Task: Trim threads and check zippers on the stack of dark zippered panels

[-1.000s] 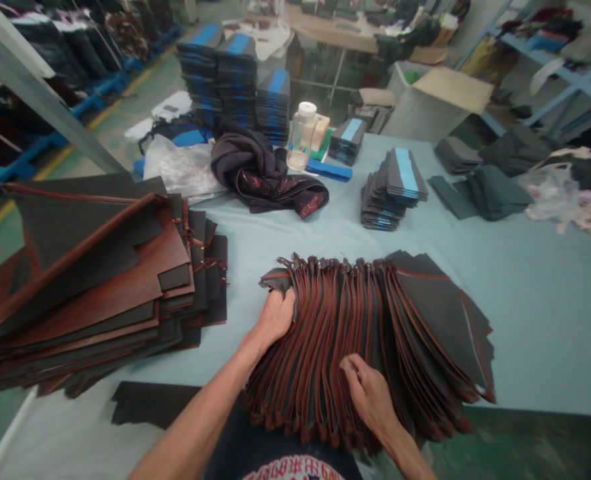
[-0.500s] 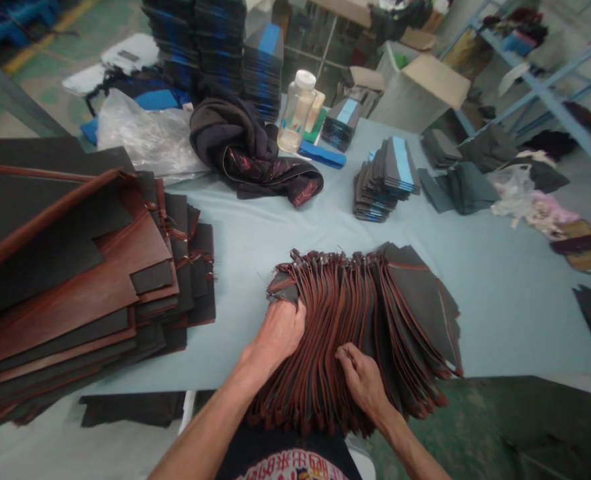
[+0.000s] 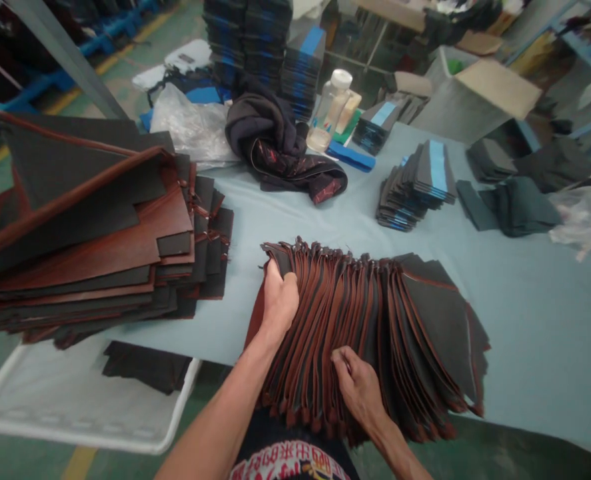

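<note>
A fanned row of thin panels [image 3: 325, 320], black with reddish-brown edges, stands packed on the table's near edge. Its left end is in my left hand [image 3: 280, 297], with the thumb on the near side and the other fingers hidden behind the outermost panel. Over the middle of the row, my right hand [image 3: 359, 383] is closed, thumb and forefinger pressed together at the panels' edges. Whether a panel edge is pinched in it cannot be made out. At the row's right end, the last panels lean outward and show a broad dark face.
A tall pile of larger brown-and-black pieces [image 3: 175, 220] lies left. Behind are a dark jacket [image 3: 285, 147], a plastic bottle [image 3: 330, 110] and blue-banded stacks [image 3: 418, 183]. Folded dark cloth [image 3: 520, 205] lies right. A white bin [image 3: 75, 413] sits below the table's left edge.
The view has swung left, showing more of the white bin. My left hand has moved up along the row's left end, its thumb now raised. My right hand stays closed over the middle.
</note>
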`<state>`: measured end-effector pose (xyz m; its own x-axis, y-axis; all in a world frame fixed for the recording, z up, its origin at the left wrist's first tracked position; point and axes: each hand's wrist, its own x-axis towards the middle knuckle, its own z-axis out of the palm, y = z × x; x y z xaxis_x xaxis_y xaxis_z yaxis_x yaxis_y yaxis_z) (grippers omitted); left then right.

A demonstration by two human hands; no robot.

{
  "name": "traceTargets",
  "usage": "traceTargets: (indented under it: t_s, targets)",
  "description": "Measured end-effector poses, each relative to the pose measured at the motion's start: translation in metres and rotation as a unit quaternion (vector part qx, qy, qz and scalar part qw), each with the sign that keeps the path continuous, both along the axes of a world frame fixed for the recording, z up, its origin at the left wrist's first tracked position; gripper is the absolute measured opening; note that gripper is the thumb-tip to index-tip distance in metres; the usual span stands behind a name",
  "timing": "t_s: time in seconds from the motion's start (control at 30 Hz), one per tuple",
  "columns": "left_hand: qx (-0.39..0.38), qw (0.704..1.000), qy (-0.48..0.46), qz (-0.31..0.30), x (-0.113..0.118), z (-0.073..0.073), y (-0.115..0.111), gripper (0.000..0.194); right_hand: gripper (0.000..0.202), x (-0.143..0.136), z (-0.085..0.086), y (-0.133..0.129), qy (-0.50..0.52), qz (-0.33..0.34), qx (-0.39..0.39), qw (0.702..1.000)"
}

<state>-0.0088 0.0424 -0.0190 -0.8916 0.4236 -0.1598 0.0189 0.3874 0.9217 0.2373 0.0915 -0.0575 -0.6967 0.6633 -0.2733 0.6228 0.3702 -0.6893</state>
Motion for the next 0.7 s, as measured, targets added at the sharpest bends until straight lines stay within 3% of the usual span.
traceTargets:
  t_s: [0.1, 0.2, 0.33, 0.43, 0.5, 0.57, 0.63, 0.7]
  targets:
    - [0.019, 0.999, 0.032, -0.001, 0.01, 0.006, 0.001, 0.06, 0.047, -0.003, 0.019, 0.01, 0.007, 0.032, -0.039, 0.999]
    - [0.009, 0.996, 0.081, -0.025, 0.029, 0.003, -0.005, 0.059, 0.041, -0.028, 0.059, 0.029, 0.046, 0.045, -0.049, 0.997]
    - [-0.02, 0.99, 0.132, -0.045, 0.057, -0.002, -0.013, 0.059, 0.022, -0.101, 0.122, 0.061, 0.179, 0.088, 0.08, 0.977]
    - [-0.015, 0.982, 0.176, -0.064, 0.066, 0.007, -0.015, 0.061, 0.024, -0.165, 0.15, 0.078, 0.222, 0.214, 0.153, 0.939]
    - [-0.02, 0.977, 0.2, -0.073, 0.069, 0.016, -0.015, 0.061, 0.035, -0.198, 0.156, 0.085, 0.191, 0.318, 0.179, 0.911]
    - [-0.037, 0.974, 0.212, -0.076, 0.07, 0.023, -0.014, 0.059, 0.037, -0.218, 0.154, 0.092, 0.097, 0.412, 0.187, 0.887]
    - [-0.057, 0.972, 0.212, -0.078, 0.073, 0.026, -0.014, 0.06, 0.028, -0.227, 0.148, 0.099, 0.022, 0.457, 0.158, 0.875]
    - [-0.067, 0.972, 0.211, -0.081, 0.076, 0.027, -0.015, 0.062, 0.022, -0.227, 0.141, 0.106, 0.011, 0.451, 0.125, 0.884]
